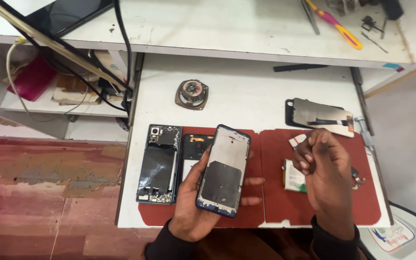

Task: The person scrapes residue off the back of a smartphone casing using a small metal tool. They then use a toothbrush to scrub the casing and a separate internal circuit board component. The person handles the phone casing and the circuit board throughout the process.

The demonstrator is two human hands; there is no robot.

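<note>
I see my left hand (193,202) in the lower middle of the frame cradling a blue-edged phone frame (224,168), fingers wrapped round its far side, thumb along the near edge, so it is clamped on that part. The frame's inner face is up: pale metal with a dark matte square low on it. My right hand (324,166), right of centre, hovers above the mat with fingertips curled and pinched together; whether anything tiny sits between them I cannot tell.

By my judgement the teardown is well along: an opened phone body (159,163) lies at the left of the red mat (275,202), its board and glossy black battery bare, a dark back cover (194,144) lies just beside it and partly behind the held frame, and a detached screen panel (319,116), grey and flat, rests at the mat's upper right edge. A small white-and-green component (293,176) lies under my right hand. Reassembly looks wholly undone.

A round metal speaker (191,94) sits on the white tabletop (246,91) above, and a pink-and-yellow tool (335,23) on the upper shelf
</note>
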